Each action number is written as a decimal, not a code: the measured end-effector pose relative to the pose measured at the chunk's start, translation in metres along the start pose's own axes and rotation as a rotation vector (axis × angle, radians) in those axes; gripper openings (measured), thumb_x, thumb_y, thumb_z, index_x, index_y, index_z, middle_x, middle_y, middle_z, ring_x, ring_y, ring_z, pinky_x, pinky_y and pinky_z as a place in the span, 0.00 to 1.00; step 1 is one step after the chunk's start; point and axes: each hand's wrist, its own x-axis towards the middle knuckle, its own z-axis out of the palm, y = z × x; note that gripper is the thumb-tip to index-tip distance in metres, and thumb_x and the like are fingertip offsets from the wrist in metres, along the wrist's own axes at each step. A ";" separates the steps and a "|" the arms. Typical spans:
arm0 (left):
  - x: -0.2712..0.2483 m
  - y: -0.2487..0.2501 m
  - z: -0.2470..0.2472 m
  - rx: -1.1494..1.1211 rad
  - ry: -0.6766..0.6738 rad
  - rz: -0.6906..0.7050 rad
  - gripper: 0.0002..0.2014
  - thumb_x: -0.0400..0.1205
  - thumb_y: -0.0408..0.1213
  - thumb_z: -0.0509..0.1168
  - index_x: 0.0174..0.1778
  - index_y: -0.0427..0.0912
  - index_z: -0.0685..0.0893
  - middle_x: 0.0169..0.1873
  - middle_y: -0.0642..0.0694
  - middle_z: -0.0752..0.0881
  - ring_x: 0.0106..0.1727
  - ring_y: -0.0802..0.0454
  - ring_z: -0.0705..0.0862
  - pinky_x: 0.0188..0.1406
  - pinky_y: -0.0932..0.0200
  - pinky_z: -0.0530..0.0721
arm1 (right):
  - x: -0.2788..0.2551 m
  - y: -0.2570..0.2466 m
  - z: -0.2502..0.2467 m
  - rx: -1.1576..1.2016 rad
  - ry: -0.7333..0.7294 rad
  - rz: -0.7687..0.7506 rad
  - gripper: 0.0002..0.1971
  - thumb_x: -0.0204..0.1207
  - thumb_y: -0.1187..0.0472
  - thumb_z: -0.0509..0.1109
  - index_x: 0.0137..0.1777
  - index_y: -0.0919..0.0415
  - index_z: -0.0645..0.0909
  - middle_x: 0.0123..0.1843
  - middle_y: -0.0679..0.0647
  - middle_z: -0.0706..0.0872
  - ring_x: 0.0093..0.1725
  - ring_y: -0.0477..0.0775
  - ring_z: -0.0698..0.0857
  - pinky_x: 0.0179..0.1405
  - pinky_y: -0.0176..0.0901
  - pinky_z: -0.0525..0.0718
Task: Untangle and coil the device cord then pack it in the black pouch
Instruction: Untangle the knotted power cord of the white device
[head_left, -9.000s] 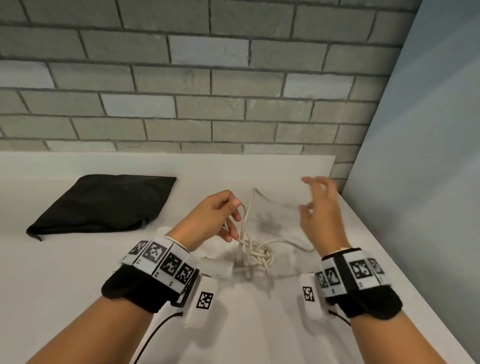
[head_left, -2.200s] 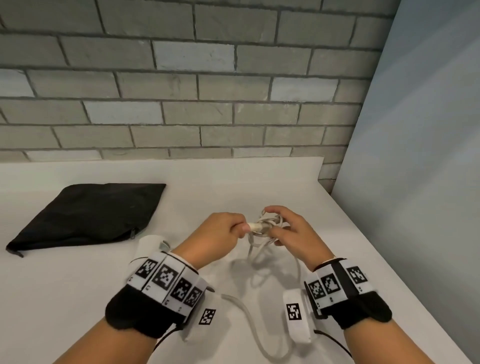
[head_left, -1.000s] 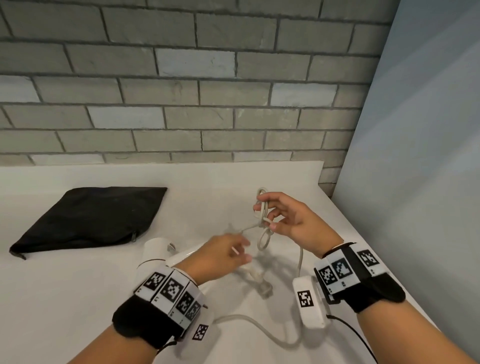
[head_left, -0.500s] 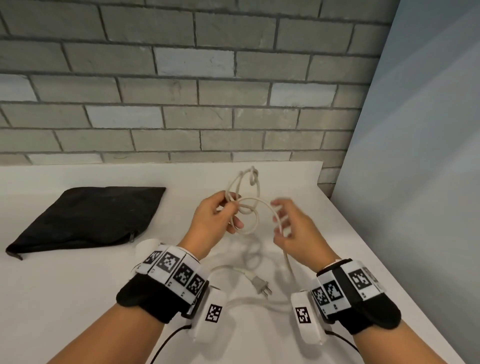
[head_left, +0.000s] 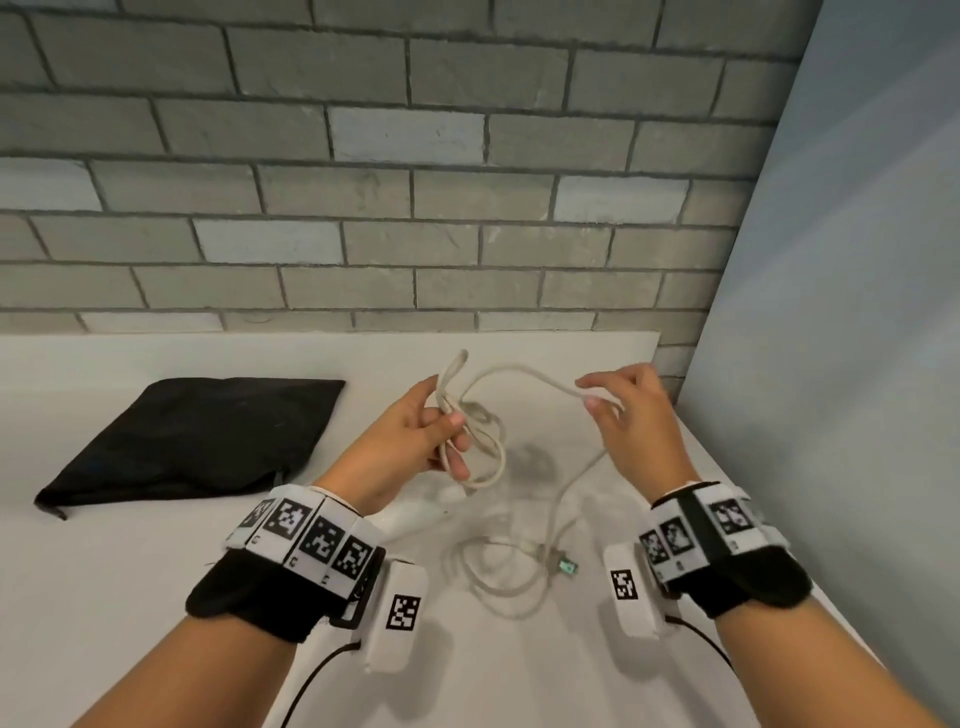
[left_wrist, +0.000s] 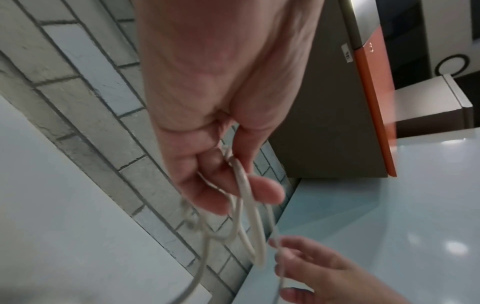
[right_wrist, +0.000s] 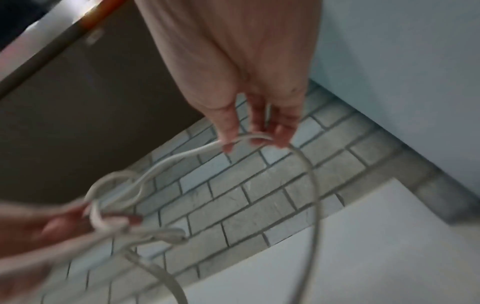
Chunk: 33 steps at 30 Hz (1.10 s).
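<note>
A white cord (head_left: 511, 371) hangs in the air between both hands above the white table (head_left: 130, 597). My left hand (head_left: 415, 441) grips a tangle of loops (head_left: 480, 447); in the left wrist view the loops (left_wrist: 249, 230) hang from its curled fingers. My right hand (head_left: 631, 415) pinches a strand of the cord (right_wrist: 249, 137) at its fingertips. From there the cord drops to slack loops on the table, ending in a plug (head_left: 563, 566). The white device (head_left: 415, 514) lies partly hidden behind my left wrist. A black pouch (head_left: 192, 436) lies flat at the left.
A grey brick wall (head_left: 363, 182) runs along the back of the table. A pale blue panel (head_left: 831, 364) closes off the right side, close to my right hand. The table's right edge runs under my right forearm.
My hands have drawn apart, the right one pulling a strand out to the right. The tangle has loosened and the plug end has shifted on the table.
</note>
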 end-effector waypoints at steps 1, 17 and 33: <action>-0.001 0.000 0.002 -0.025 -0.010 -0.011 0.19 0.83 0.32 0.57 0.71 0.45 0.65 0.33 0.45 0.84 0.23 0.54 0.84 0.32 0.64 0.85 | -0.001 -0.004 0.006 -0.099 0.000 -0.044 0.12 0.76 0.67 0.66 0.58 0.59 0.81 0.55 0.58 0.74 0.55 0.55 0.75 0.55 0.33 0.68; 0.008 -0.012 0.018 0.185 0.169 -0.067 0.13 0.80 0.44 0.63 0.34 0.40 0.77 0.32 0.43 0.76 0.35 0.50 0.76 0.38 0.57 0.79 | -0.028 -0.052 0.037 0.091 -0.459 -0.057 0.06 0.70 0.70 0.65 0.41 0.60 0.81 0.31 0.51 0.80 0.29 0.48 0.77 0.34 0.41 0.77; 0.018 -0.023 -0.029 -0.703 0.297 -0.309 0.21 0.86 0.44 0.49 0.26 0.43 0.64 0.07 0.52 0.60 0.08 0.59 0.57 0.13 0.72 0.69 | -0.021 -0.005 -0.006 0.989 -0.372 0.332 0.11 0.77 0.59 0.59 0.40 0.65 0.77 0.15 0.50 0.71 0.19 0.49 0.78 0.53 0.49 0.87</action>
